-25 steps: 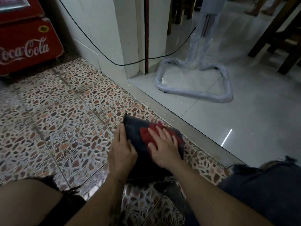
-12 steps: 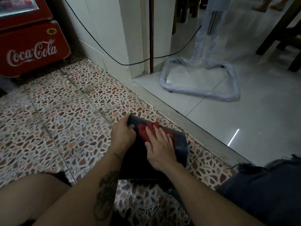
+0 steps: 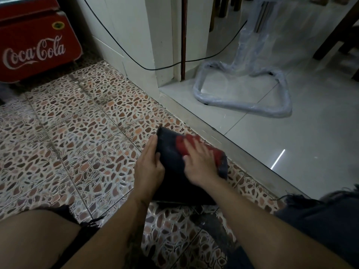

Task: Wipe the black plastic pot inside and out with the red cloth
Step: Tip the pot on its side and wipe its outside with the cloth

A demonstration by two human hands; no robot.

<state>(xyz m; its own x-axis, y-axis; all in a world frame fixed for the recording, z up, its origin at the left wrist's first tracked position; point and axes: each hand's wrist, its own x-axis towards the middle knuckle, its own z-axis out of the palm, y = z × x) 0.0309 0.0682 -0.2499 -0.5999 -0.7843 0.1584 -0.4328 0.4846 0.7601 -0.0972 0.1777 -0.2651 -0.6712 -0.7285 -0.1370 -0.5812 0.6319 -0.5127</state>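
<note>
The black plastic pot [image 3: 171,152] lies on its side on the pebble-patterned floor, its base pointing away from me. My left hand [image 3: 148,167] grips the pot's left side and steadies it. My right hand [image 3: 201,164] lies flat on top of the pot and presses the red cloth [image 3: 184,143] against its outer wall. Only the far part of the cloth shows beyond my fingers. The pot's opening faces me and is hidden behind my wrists.
A raised stone threshold [image 3: 233,150] runs just right of the pot, with glossy white tiles beyond. A plastic-wrapped metal frame [image 3: 242,101] stands there. A red Coca-Cola cooler [image 3: 35,47] sits at the far left. A black cable [image 3: 136,61] hangs along the wall. My knees flank the pot.
My right hand has slid the red cloth to the right across the pot's top. My left hand has shifted from the pot's far corner to its left side.
</note>
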